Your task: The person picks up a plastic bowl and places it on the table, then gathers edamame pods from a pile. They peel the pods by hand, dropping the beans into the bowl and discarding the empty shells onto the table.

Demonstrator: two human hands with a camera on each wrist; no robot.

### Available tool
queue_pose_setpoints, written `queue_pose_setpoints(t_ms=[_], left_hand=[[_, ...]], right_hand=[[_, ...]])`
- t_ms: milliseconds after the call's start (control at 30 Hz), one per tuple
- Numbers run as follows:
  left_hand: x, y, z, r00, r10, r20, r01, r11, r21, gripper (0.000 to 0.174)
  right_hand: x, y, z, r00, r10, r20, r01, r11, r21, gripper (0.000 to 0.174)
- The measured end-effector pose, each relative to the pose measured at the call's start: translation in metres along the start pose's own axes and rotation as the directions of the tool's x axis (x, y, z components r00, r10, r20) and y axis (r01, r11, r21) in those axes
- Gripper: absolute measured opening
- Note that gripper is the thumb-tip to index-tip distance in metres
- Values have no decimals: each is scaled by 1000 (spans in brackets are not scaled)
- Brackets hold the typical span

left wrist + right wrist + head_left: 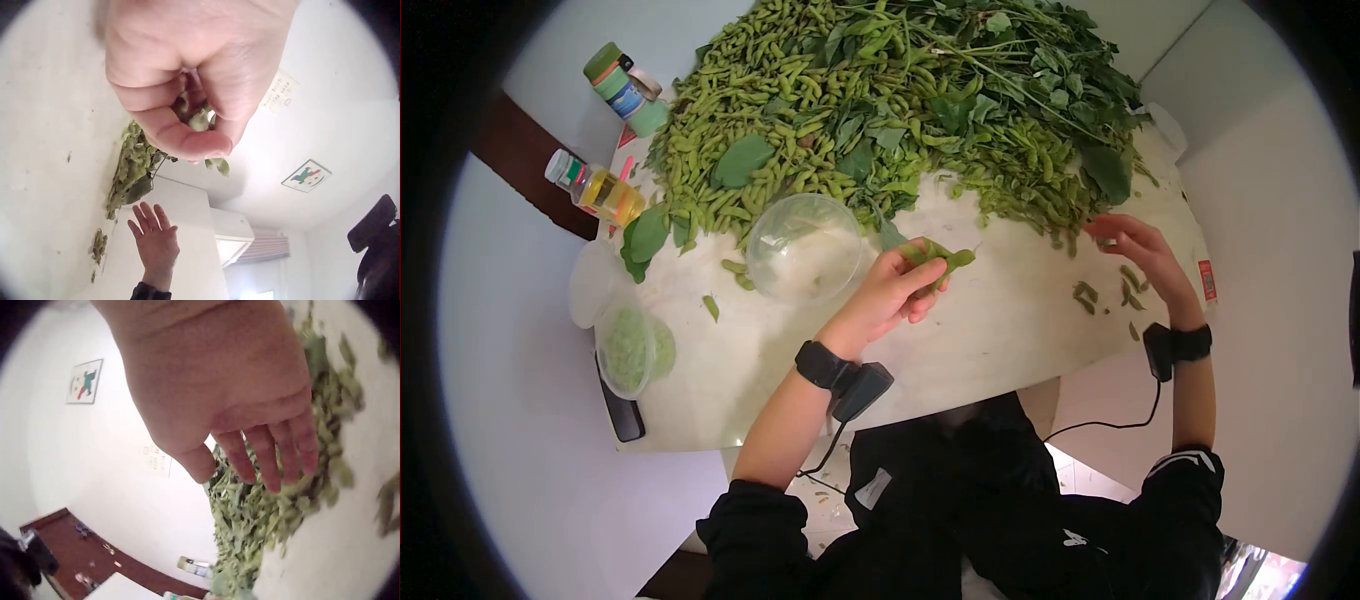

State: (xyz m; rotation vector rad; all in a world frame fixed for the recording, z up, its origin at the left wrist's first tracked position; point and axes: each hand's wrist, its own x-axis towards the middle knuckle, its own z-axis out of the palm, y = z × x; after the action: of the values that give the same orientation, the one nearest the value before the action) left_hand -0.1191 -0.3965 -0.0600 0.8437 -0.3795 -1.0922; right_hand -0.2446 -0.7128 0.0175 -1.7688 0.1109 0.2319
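Observation:
My left hand (892, 290) grips green edamame pods (962, 258) between thumb and curled fingers, above the table in front of the pile. In the left wrist view the curled fingers hide most of the pods. My right hand (1148, 252) hovers at the right end of the big edamame pile (800, 110), fingers loosely extended and holding nothing. Its palm and spread fingers show in the right wrist view. Several loose pods (1086, 297) lie on the table just below it. A clear plastic bowl (762, 250) stands left of my left hand.
At the left edge, a tub of shelled green beans (628, 350) stands beside a lid (592, 285) and over a dark phone (622, 410). Behind them are an oil bottle (605, 195) and a green bottle (635, 100). Leafy stems (1040, 70) cover the pile's back right.

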Motion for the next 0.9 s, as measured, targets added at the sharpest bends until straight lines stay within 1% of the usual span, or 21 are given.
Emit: queue_pose_setpoints(t_ms=[33, 67, 100, 133, 167, 200, 233, 267, 300, 333, 400, 433, 500, 533, 600, 733, 800, 833, 900], left_hand=[[0, -1, 0, 1000, -4, 6, 4, 1000, -2, 13], [1, -1, -1, 1000, 1, 6, -2, 1000, 10, 13], [1, -2, -1, 1000, 8, 5, -8, 1000, 22, 13], [2, -2, -1, 1000, 6, 8, -6, 1000, 22, 13], [2, -2, -1, 1000, 18, 7, -19, 998, 60, 14], [2, -3, -1, 999, 31, 7, -32, 995, 98, 14], [2, -4, -1, 1000, 29, 7, -29, 995, 98, 14], [2, -4, -2, 999, 30, 16, -32, 993, 110, 15], [3, -5, -2, 999, 32, 24, -35, 992, 122, 16], [3, -3, 0, 999, 31, 24, -34, 992, 122, 16], [1, 0, 4, 999, 28, -16, -26, 995, 91, 17], [2, -1, 3, 1000, 26, -16, -25, 996, 90, 17], [1, -4, 0, 1000, 22, 13, -23, 991, 133, 17], [0, -3, -1, 1000, 21, 9, -22, 991, 136, 17], [1, -1, -2, 1000, 17, 19, -20, 989, 150, 17], [1, 0, -2, 999, 34, 19, -36, 992, 123, 16], [1, 0, 0, 999, 46, -8, -45, 996, 80, 19], [2, 0, -1, 999, 48, -3, -47, 996, 80, 19], [2, 1, -2, 998, 51, -22, -49, 995, 84, 18]], right_hand=[[-12, 3, -6, 994, 36, -105, -60, 971, -231, 49], [-26, 6, -12, 976, 48, -213, -140, 886, -443, 58], [-41, 21, -20, 975, 49, -217, -143, 885, -443, 58], [-56, 45, -27, 969, 7, -248, -170, 747, -642, 73], [-68, 59, -28, 963, -42, -265, -197, 564, -802, 88], [-74, 60, -19, 963, -40, -267, -199, 564, -802, 88], [-78, 60, -8, 926, 156, -343, -373, 522, -767, 97], [-82, 61, 0, 845, 341, -411, -530, 446, -721, 106], [-89, 94, -5, 921, 199, -335, -389, 522, -759, 110], [-85, 95, 8, 921, 201, -335, -390, 522, -758, 110], [-69, 97, 42, 901, 62, -430, -413, 425, -806, 101], [-59, 97, 50, 901, 64, -430, -414, 424, -805, 101], [-34, 97, 53, 916, -132, -378, -301, 396, -867, 88], [-22, 95, 52, 917, -133, -376, -298, 400, -867, 88], [3, 90, 44, 898, -123, -422, -335, 432, -837, 76], [31, 97, 21, 883, -143, -447, -359, 408, -839, 73], [33, 100, 11, 865, -306, -398, -238, 448, -862, 67], [33, 102, 6, 863, -308, -400, -241, 445, -863, 67], [33, 101, -2, 727, -349, -592, -176, 737, -652, 51]])
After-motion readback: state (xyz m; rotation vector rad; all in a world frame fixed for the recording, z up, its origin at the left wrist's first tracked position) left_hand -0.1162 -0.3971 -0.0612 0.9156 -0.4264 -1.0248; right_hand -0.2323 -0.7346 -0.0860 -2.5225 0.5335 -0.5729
